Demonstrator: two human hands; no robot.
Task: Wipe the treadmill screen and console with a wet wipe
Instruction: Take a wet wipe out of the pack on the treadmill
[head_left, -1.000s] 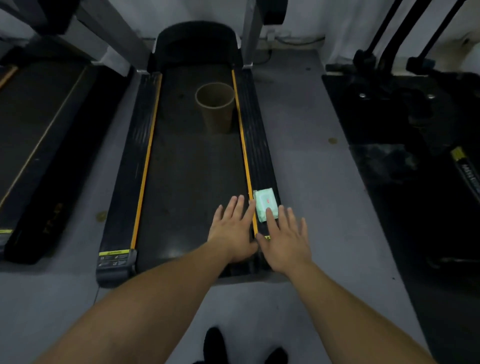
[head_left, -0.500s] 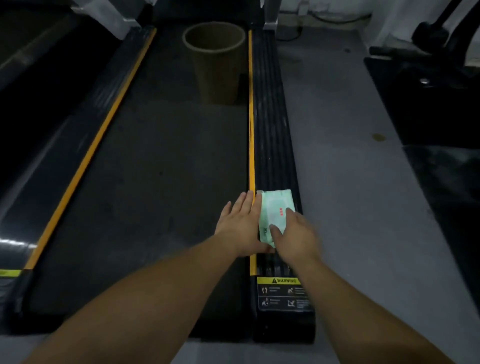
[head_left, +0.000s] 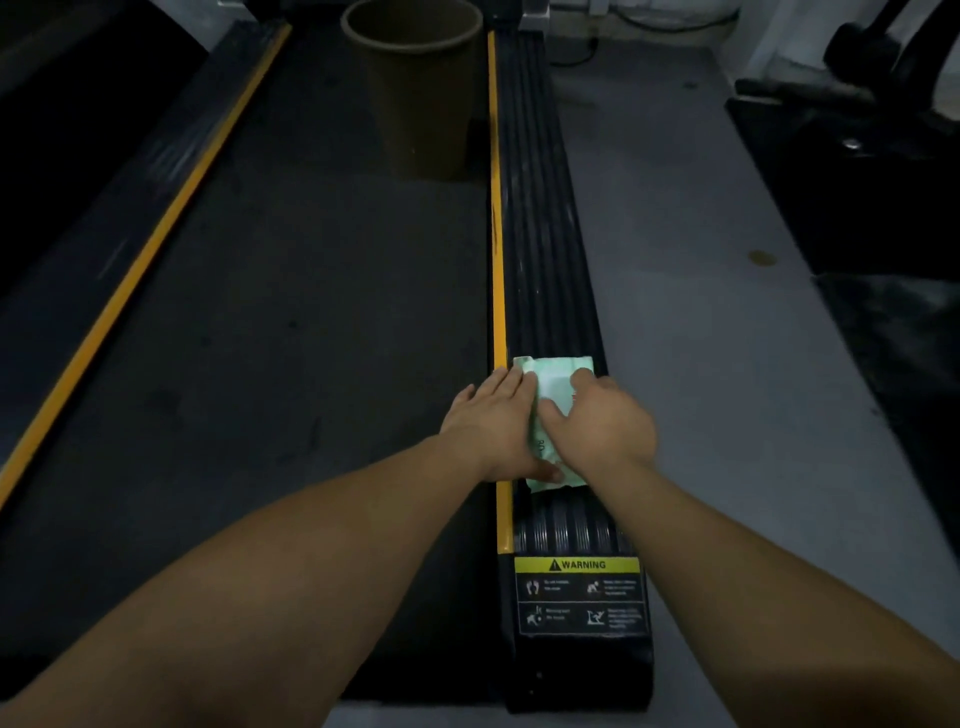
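Both hands now sit on the pale-green rectangular wet-wipe pack (head_left: 551, 391) lying on the ribbed black right side rail (head_left: 545, 260) — closer than half a second ago. Right hand (head_left: 597, 423) curls over it; left hand (head_left: 493, 421) presses flat, fingers straight, against its edge.

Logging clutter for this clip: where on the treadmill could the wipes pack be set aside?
The belt lies bare between the two yellow stripes, from the cup back to the near edge. The right rail is bare ahead of the pack. It is crowded where the left hand and right hand meet on the pack.
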